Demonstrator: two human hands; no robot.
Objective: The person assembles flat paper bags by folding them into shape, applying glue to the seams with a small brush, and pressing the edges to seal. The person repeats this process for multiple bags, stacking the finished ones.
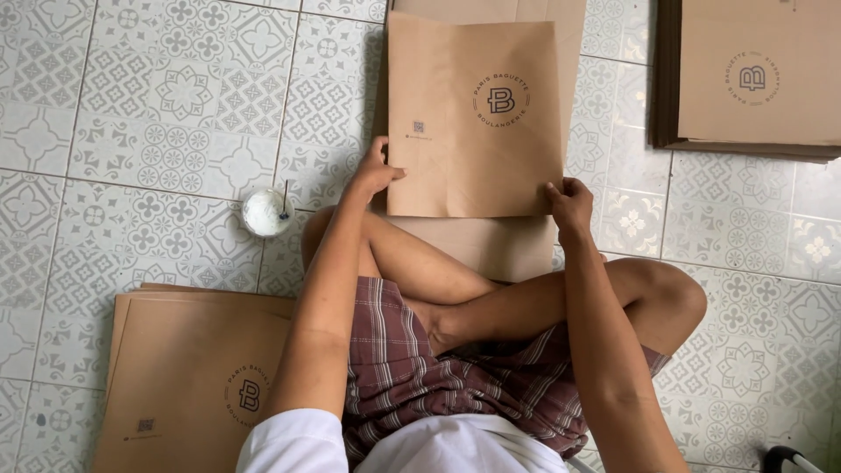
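Left hand [375, 173] and right hand [570, 207] each pinch a bottom corner of the brown paper sheet [473, 118], glue cup [266, 212] at nine o'clock.

Brown paper sheet [473, 114] showing a dark round emblem at twelve o'clock, maroon-and-grey striped shorts [455, 368] at six, grey-and-white floral-patterned floor tiles [158, 131] spreading around, white paste cup [266, 213] at nine

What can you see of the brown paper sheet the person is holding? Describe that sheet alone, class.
The brown paper sheet looks like kraft paper, flat and roughly rectangular, with faint fold creases, a round dark printed emblem upper right and a small square code mark at left. It lies over another brown sheet on the tiled floor. The left hand grips its left edge, the right hand its lower right corner.
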